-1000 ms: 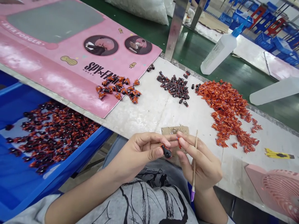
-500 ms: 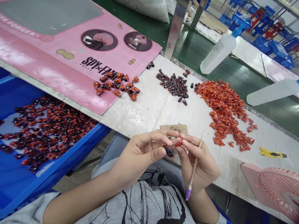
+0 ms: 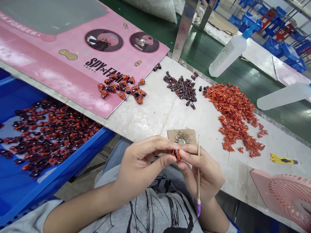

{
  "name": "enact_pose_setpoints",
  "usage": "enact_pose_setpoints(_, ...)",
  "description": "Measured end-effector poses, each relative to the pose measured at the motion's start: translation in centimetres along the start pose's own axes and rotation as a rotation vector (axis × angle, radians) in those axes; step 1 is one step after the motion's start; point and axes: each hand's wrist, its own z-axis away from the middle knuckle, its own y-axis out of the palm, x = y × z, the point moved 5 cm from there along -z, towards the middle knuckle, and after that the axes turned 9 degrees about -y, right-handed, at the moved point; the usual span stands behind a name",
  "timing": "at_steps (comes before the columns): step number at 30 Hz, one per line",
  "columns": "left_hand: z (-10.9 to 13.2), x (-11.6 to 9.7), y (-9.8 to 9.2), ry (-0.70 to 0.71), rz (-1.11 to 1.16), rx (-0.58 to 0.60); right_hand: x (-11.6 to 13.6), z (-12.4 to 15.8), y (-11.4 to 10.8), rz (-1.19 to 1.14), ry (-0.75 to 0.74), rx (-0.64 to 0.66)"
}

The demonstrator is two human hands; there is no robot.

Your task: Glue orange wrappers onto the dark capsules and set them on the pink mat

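Observation:
Above my lap, the fingertips of my left hand point(image 3: 143, 163) and my right hand point(image 3: 202, 170) meet around a small orange and black piece point(image 3: 176, 155). Both hands pinch it, its orange and black parts touching. A thin brush point(image 3: 198, 181) with a purple end hangs between the fingers of my right hand. Just beyond my fingertips lies a brown cardboard square point(image 3: 189, 136) with a glistening spot on it. Black pieces point(image 3: 183, 89) are scattered farther back on the table, beside a large heap of orange pieces point(image 3: 233, 110).
Joined orange and black pieces point(image 3: 122, 86) lie on a pink printed sheet point(image 3: 97, 94). More fill a blue bin point(image 3: 80, 161) at left. Two white bottles point(image 3: 228, 55) stand or lean behind. A yellow cutter point(image 3: 283, 159) and a pink fan point(image 3: 289, 194) are at right.
My hands have come together, and the black part and orange part, apart before, now touch. The brush has swung more upright. More of the cardboard shows.

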Motion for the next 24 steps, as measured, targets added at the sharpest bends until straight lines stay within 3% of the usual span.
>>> enact_pose_setpoints(5, 0.1, 0.2, -0.3, -0.018, 0.002, -0.054, 0.9, -0.4, 0.3, 0.170, -0.099, -0.014)
enact_pose_setpoints(10, 0.1, -0.9, -0.3, 0.220, -0.191, 0.054, 1.8, -0.5, 1.2, 0.196, -0.158, -0.062)
enact_pose_setpoints(14, 0.3, -1.4, -0.2, 0.357, -0.302, 0.065, 2.1, -0.4, 1.6, 0.181, -0.172, -0.066)
enact_pose_setpoints(19, 0.7, -1.1, -0.3, 0.379, -0.312, 0.070, 1.6, 0.1, 1.5, 0.170, -0.063, -0.049)
enact_pose_setpoints(24, 0.5, -0.5, -0.6, 0.286, -0.237, 0.069, 1.3, 0.1, 1.1, 0.184, -0.153, -0.096)
